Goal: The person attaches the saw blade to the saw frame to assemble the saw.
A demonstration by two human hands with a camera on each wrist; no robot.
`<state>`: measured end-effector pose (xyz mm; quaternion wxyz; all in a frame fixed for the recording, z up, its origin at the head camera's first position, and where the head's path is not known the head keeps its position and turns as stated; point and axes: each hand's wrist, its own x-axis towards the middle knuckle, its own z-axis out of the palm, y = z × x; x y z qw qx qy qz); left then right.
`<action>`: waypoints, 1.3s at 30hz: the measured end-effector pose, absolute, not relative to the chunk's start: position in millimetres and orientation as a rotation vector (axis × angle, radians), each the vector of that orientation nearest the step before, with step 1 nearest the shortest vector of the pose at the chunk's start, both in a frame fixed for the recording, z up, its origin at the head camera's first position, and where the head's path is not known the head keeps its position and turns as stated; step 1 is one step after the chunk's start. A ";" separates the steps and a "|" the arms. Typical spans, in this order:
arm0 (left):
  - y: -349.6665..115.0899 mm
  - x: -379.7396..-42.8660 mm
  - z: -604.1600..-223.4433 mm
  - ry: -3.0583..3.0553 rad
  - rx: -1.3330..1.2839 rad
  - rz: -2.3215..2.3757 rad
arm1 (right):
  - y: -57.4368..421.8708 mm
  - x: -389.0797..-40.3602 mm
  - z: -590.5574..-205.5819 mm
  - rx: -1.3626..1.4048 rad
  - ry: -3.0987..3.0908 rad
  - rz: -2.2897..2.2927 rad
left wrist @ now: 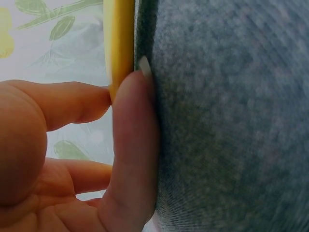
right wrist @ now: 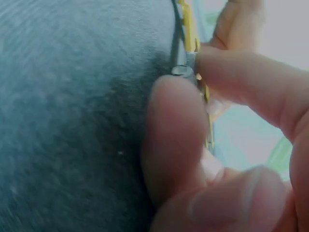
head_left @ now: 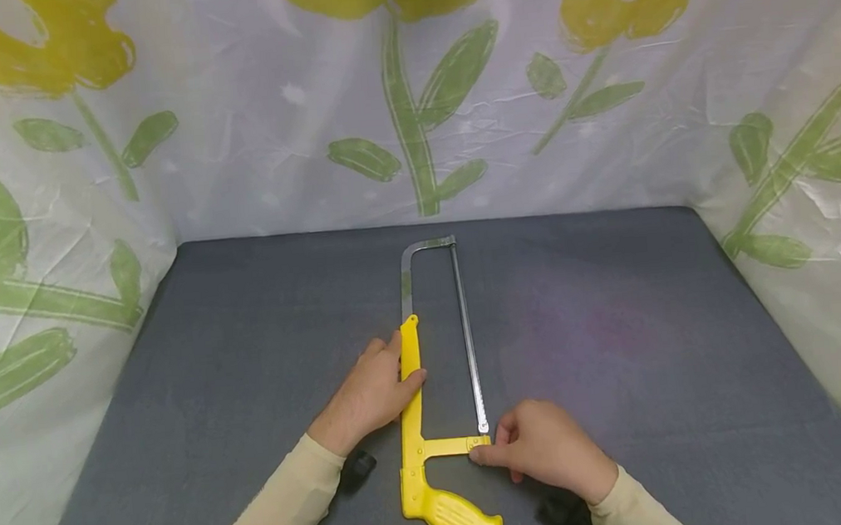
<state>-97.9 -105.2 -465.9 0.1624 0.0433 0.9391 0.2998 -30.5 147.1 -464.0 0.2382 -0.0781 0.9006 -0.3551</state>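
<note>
A hacksaw [head_left: 447,447] with a yellow handle and a silver bow lies on the dark grey table, its handle toward me. Its thin metal blade [head_left: 469,333] runs along the right side. My left hand [head_left: 371,388] grips the yellow spine of the frame, thumb on one side and fingers on the other. At the near end of the blade, my right hand [head_left: 549,447] pinches around the tip of the yellow crossbar. A small metal pin [right wrist: 182,71] shows by those fingertips in the right wrist view. The left wrist view has the yellow frame [left wrist: 120,38] between thumb and forefinger.
The grey cloth-covered table [head_left: 247,336] stretches to both sides of the saw. A pale curtain [head_left: 245,144] with yellow flowers and green leaves hangs behind and at the sides. A dark wrist device [head_left: 356,471] sits under the left wrist, another [head_left: 562,513] under the right.
</note>
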 end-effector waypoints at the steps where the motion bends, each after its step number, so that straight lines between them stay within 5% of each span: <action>1: -105.2 -98.1 -465.8 2.682 0.129 0.853 | 146.8 -30.3 -463.9 -0.209 2.472 -0.972; 39: -104.0 -97.9 -464.8 2.791 0.190 0.722 | 135.2 -25.9 -464.9 -0.389 2.591 -0.919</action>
